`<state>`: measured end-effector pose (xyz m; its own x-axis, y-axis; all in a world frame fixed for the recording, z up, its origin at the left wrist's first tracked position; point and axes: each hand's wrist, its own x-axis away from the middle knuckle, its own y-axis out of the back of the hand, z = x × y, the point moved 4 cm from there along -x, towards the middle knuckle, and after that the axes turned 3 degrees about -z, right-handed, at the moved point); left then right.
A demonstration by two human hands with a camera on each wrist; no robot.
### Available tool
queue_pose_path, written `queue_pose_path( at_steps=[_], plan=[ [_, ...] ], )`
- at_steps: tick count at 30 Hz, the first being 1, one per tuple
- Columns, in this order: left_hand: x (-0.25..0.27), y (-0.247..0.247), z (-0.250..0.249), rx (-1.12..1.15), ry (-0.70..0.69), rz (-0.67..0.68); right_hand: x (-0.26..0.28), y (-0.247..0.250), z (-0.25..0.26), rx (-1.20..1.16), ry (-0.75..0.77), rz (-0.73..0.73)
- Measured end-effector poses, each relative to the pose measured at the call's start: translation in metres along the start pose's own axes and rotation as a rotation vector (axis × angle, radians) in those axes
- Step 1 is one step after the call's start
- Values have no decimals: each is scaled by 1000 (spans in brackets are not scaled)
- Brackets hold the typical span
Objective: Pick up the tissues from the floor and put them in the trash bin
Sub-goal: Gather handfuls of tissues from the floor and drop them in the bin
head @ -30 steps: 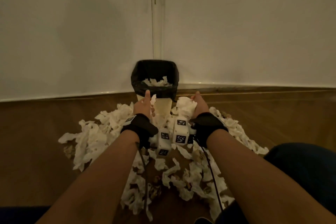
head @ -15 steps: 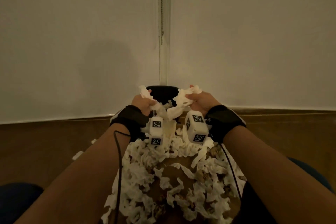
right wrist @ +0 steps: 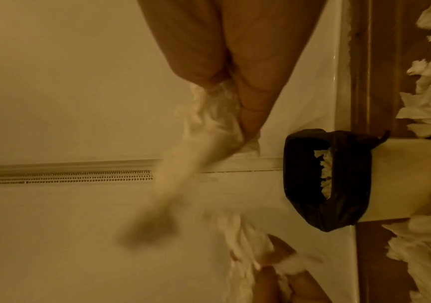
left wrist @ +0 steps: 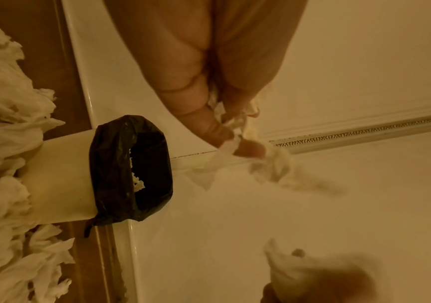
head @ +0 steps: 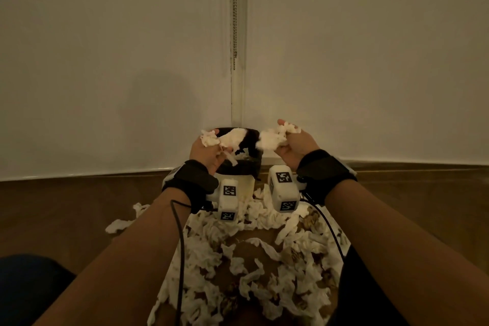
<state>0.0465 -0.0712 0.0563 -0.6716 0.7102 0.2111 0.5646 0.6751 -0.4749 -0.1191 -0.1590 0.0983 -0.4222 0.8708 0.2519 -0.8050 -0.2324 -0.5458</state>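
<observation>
Both the left hand (head: 205, 151) and the right hand (head: 296, 144) clutch wads of crumpled white tissues (head: 270, 137) just over the black-lined cream trash bin (head: 238, 167) by the wall, apparently poised to drop them in, while many more litter the wooden floor (head: 66, 214).

right hand (right wrist: 237, 67) pinching blurred tissue (right wrist: 209, 123); black-lined trash bin (right wrist: 328, 180), tissues inside

You have one trash bin (head: 239, 167) with one black liner. Two hands are up: your left hand (head: 205, 152) and your right hand (head: 297, 145), each gripping one wad of tissues. The tissues on the floor (head: 251, 272) are too many to count.
</observation>
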Motion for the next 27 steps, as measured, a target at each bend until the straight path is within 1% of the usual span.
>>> queue_pose_path(
  at_steps=[2, 3, 5, 7, 8, 10, 12, 13, 15, 18, 20, 21, 22, 24, 26, 27],
  plan=[
    [-4, 3, 0, -53, -19, 10, 0, -1, 0, -43, -27, 1],
    [-7, 5, 1, -70, -27, 9, 2, -2, -1, -75, -68, 36],
    [-7, 6, -1, -94, -45, -19, 7, -8, -2, -141, -164, 157],
    [-8, 7, -1, -129, -46, 17, 11, -12, -4, -106, -203, 227],
    [-6, 6, -1, -158, -49, 48, 12, -13, -5, -59, -188, 219],
    [-5, 5, -2, -287, -83, 80, 12, -14, -6, 48, -97, 160],
    [-7, 5, -1, -395, -125, 58, 10, -13, -9, 104, -47, 112],
    [-7, 5, 0, -388, -141, 39, 9, -12, -10, 100, -48, 93],
    [-3, 1, 2, -302, -133, 28, 9, -12, -12, 50, -77, 80],
    [0, -7, 8, -107, -49, 92, 7, -15, -14, -30, -126, 111],
    [0, -11, 9, -54, -33, 130, 6, -14, -14, 53, -136, 98],
    [0, -12, 7, -43, -39, 125, 5, -13, -13, 116, -143, 79],
    [0, -11, 6, -19, -39, 108, 4, -13, -13, 124, -141, 101],
    [-5, -9, 6, -53, -90, 71, -4, -12, -12, 85, -133, 116],
    [-9, -7, 7, -165, -147, 52, -14, -7, -8, 160, -111, 114],
    [-12, -5, 8, -213, -147, 29, -18, -7, -7, 212, -106, 136]
  ],
)
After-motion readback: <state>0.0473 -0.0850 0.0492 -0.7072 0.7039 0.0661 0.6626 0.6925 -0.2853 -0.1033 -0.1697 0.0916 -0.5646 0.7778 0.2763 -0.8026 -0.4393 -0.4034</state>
